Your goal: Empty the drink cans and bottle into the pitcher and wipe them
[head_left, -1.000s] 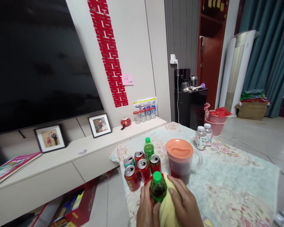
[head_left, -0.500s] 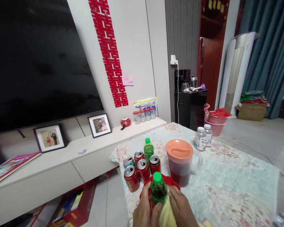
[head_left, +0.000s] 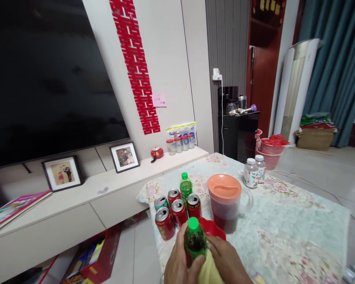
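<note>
Bottle eased slightly left and closer, red dish now showing mostly on its right

Head view: since half a second ago, the green-capped bottle (head_left: 194, 242) has shifted a little left and towards the person. Both hands have moved with it, and the left hand now hides the left part of the red dish (head_left: 213, 228).

The left hand (head_left: 176, 256) is closed round the upright bottle, its thumb across the front. The right hand (head_left: 229, 260) grips a yellow cloth (head_left: 210, 272), pressed to the bottle's right side. All this is above the left part of the table (head_left: 298, 213), towards its near edge.

Several drink cans (head_left: 179, 213) stand close together by the table's left edge, a second green bottle (head_left: 185, 189) just behind them. An orange-lidded jug (head_left: 225, 213) is beyond the dish; two white-capped jars (head_left: 251, 175) stand near the far right edge.

The step in hand looks like working cloth against bottle. The next move would call for a firm left grip, with the cloth flat and the bottle kept off the dish's rim.
</note>
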`<action>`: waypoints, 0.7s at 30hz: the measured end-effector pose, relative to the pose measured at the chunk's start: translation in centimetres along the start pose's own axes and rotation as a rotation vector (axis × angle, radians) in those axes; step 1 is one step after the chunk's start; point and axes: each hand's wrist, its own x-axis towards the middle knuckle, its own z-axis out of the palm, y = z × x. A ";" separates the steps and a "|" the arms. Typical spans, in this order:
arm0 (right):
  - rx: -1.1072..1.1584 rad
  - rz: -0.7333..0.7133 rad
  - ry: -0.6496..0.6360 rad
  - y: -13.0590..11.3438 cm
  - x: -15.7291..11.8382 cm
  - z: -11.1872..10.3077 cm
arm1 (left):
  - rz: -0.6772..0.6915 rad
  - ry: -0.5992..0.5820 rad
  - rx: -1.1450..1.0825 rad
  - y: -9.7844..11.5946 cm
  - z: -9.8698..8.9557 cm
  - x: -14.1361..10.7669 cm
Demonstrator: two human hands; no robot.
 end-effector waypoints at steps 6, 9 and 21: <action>0.204 -0.021 -0.096 -0.4 -1.2 -1.3 | -0.014 0.037 0.001 -0.4 0.6 -0.2; 0.206 -0.086 0.004 -1.4 -1.6 -1.6 | -0.017 0.043 -0.019 -0.9 0.8 -0.2; -0.098 -0.587 0.375 -1.8 -1.6 -0.6 | -0.067 0.001 -0.114 0.3 0.5 0.0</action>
